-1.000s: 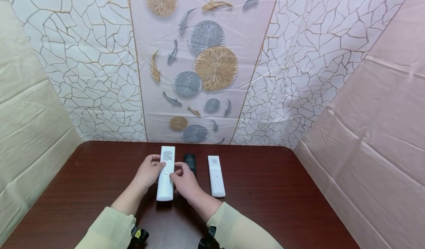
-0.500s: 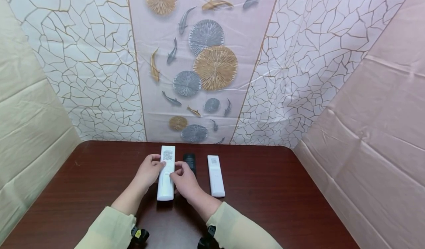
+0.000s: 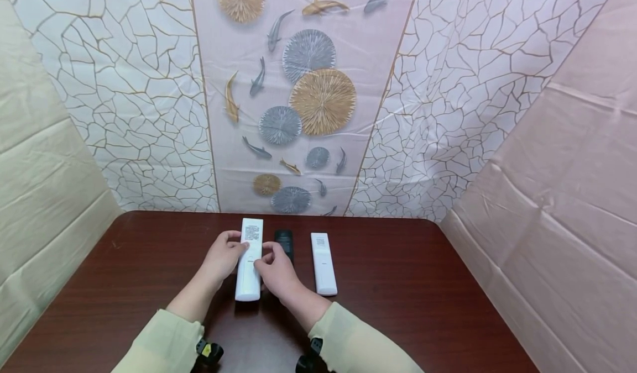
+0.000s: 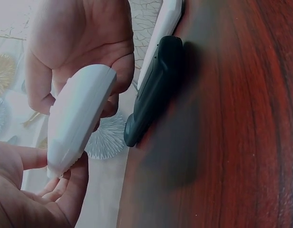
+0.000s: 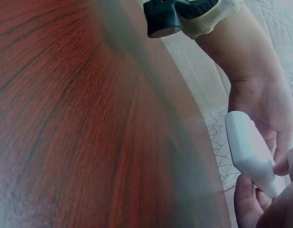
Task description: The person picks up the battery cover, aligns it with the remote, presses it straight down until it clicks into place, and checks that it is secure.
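Both hands hold a white remote control (image 3: 247, 282) above the table, its back face up with a printed label near the far end. My left hand (image 3: 220, 259) pinches its left edge, thumb on the back. From the right side my right hand (image 3: 280, 275) grips it, thumb lying on the back below the label. In the left wrist view the remote's rounded near end (image 4: 84, 102) faces the camera, with fingers curled underneath. The right wrist view shows the white remote (image 5: 249, 145) tilted between the two hands. The front with the buttons is hidden.
A black remote control (image 3: 284, 242) lies just beyond my right hand, partly covered by it. Further right lies a second white remote (image 3: 324, 267), label up. The dark wooden table (image 3: 398, 306) ends at a patterned cloth backdrop (image 3: 323, 102).
Almost nothing differs. Both hands keep their grip, and the white remote has shifted very slightly to the right.
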Tool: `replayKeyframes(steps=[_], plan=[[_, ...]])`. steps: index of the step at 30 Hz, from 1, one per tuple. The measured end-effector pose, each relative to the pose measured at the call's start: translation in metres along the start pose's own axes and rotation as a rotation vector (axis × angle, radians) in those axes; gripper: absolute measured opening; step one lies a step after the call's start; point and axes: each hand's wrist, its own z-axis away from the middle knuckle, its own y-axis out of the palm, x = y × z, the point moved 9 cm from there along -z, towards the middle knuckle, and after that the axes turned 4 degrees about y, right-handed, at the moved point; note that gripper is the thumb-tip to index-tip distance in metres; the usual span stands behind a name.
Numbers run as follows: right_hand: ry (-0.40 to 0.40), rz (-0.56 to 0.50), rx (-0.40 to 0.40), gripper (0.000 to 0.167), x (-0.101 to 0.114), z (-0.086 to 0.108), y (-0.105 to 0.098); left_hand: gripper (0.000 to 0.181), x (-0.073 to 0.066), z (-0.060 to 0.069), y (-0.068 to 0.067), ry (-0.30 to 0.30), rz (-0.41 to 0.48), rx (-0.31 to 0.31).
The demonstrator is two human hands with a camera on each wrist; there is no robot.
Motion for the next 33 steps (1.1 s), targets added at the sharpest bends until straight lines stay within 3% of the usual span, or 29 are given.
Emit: replayKeyframes(steps=[14,25,33], plan=[[0.003,-0.056,0.003,0.041,-0.004,0.008,-0.008,0.049,0.012,-0.005,-0.009,-0.032,-0.033,-0.01],[-0.044,-0.034,0.028,0.037,-0.003,0.024,-0.037,0.051,0.03,-0.012,-0.016,-0.051,-0.079,0.001],[-0.071,-0.027,0.002,0.039,-0.011,0.042,-0.065,0.049,0.042,-0.018,-0.022,-0.08,-0.106,-0.004]])
